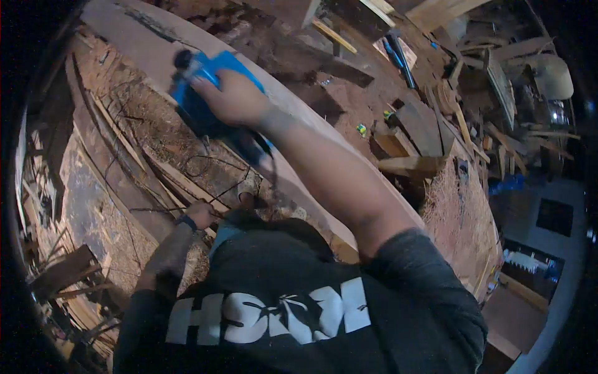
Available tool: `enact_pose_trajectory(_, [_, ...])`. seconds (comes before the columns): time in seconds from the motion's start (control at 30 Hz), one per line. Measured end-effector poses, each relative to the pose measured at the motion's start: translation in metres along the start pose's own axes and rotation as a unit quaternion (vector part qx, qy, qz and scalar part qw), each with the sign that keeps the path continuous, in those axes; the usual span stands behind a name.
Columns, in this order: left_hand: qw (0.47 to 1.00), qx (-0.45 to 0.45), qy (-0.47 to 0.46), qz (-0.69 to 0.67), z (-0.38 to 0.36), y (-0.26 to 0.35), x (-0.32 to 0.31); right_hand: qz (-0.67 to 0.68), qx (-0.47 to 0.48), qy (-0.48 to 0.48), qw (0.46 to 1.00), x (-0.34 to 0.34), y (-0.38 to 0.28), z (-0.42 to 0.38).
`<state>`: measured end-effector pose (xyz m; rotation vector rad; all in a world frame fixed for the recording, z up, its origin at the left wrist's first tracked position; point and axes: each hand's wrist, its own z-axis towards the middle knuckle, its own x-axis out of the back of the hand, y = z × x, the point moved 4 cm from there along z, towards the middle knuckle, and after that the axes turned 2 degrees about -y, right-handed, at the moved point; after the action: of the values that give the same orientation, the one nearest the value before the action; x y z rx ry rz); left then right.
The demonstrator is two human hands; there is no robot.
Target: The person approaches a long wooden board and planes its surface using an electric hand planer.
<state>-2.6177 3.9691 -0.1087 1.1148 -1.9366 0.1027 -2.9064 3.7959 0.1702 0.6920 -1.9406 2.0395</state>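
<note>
My right hand [240, 103] is closed around the handle of a blue electric planer [227, 65], its far end slightly blurred. The planer rests on a long pale wooden board [128, 37] that runs diagonally from the upper left towards my body. Lower and to the left, close to my waist, my left hand [200, 215] is closed, its fingers partly in shadow. A thin dark power cord [159, 210] meets this hand and appears to pass through its fingers. The planer's underside is hidden.
Shavings and long wooden strips [124, 134] lie left of the board. Beyond it are sawdust, a dark beam [336, 65] and a blue-handled tool [395, 53]. Offcuts [504, 146] pile up at right, above a large sheet [458, 218] with shavings. A saw blade [526, 260] shows lower right.
</note>
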Motion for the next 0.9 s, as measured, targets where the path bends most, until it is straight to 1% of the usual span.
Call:
enact_pose_trajectory(0.07, [0.998,0.044,-0.019,-0.029,-0.007,-0.02,0.011,-0.039,-0.025,0.0,0.999,-0.009,0.002,0.056])
enact_pose_trajectory(0.13, [0.994,0.093,-0.045,-0.045,-0.01,-0.039,0.025,0.004,-0.081,-0.086,0.993,0.005,-0.004,0.063])
enact_pose_trajectory(0.17, [0.993,0.104,-0.038,-0.051,-0.01,-0.046,0.033,0.026,-0.109,-0.127,0.986,0.011,-0.003,0.057])
enact_pose_trajectory(0.2, [0.992,0.104,-0.027,-0.058,-0.009,-0.05,0.046,0.003,-0.094,-0.105,0.99,0.021,0.003,0.041])
enact_pose_trajectory(0.27, [0.988,0.021,0.135,-0.078,-0.015,-0.054,0.073,-0.05,-0.061,-0.061,0.995,0.04,0.027,-0.016])
enact_pose_trajectory(0.3, [0.972,-0.02,0.217,-0.09,-0.019,-0.051,0.085,-0.045,-0.007,-0.04,0.998,0.052,0.048,-0.053])
enact_pose_trajectory(0.37, [0.961,-0.011,0.276,0.009,-0.035,-0.007,0.137,0.041,-0.12,-0.125,0.984,0.098,0.041,-0.156])
enact_pose_trajectory(0.4, [0.951,-0.006,0.304,0.06,-0.042,0.024,0.166,0.039,-0.138,-0.127,0.982,0.119,0.05,-0.207])
enact_pose_trajectory(0.43, [0.932,-0.07,0.353,0.048,-0.047,0.06,0.189,0.038,-0.156,-0.128,0.979,0.139,0.059,-0.257])
enact_pose_trajectory(0.47, [0.906,-0.132,0.4,0.036,-0.052,0.099,0.208,0.071,-0.188,-0.111,0.973,0.156,0.069,-0.31])
enact_pose_trajectory(0.5, [0.876,-0.19,0.443,0.022,-0.055,0.134,0.216,0.045,-0.238,-0.098,0.965,0.174,0.081,-0.365])
enact_pose_trajectory(0.53, [0.866,-0.249,0.433,0.028,-0.048,0.161,0.214,-0.036,-0.207,-0.098,0.973,0.195,0.084,-0.408])
enact_pose_trajectory(0.57, [0.852,-0.309,0.421,0.035,-0.043,0.186,0.211,0.012,-0.269,-0.081,0.96,0.206,0.084,-0.45])
enact_pose_trajectory(0.6, [0.866,-0.323,0.382,0.019,-0.037,0.222,0.211,0.06,-0.331,-0.064,0.94,0.215,0.083,-0.495])
enact_pose_trajectory(0.63, [0.877,-0.337,0.341,0.002,-0.03,0.258,0.21,-0.005,-0.303,-0.001,0.953,0.223,0.106,-0.556])
enact_pose_trajectory(0.7, [0.888,-0.351,0.296,-0.007,-0.013,0.305,0.197,-0.034,-0.297,0.032,0.954,0.244,0.142,-0.659])
enact_pose_trajectory(0.77, [0.898,-0.337,0.282,-0.015,0.002,0.337,0.188,0.042,-0.317,0.014,0.948,0.259,0.136,-0.702])
enact_pose_trajectory(0.8, [0.903,-0.329,0.275,-0.019,0.007,0.345,0.182,0.081,-0.314,0.029,0.945,0.267,0.121,-0.71])
enact_pose_trajectory(0.87, [0.885,-0.351,0.302,-0.05,0.012,0.35,0.17,0.062,-0.29,0.021,0.955,0.275,0.125,-0.73])
enact_pose_trajectory(0.9, [0.875,-0.361,0.316,-0.064,0.012,0.35,0.168,0.052,-0.277,0.018,0.959,0.278,0.123,-0.722])
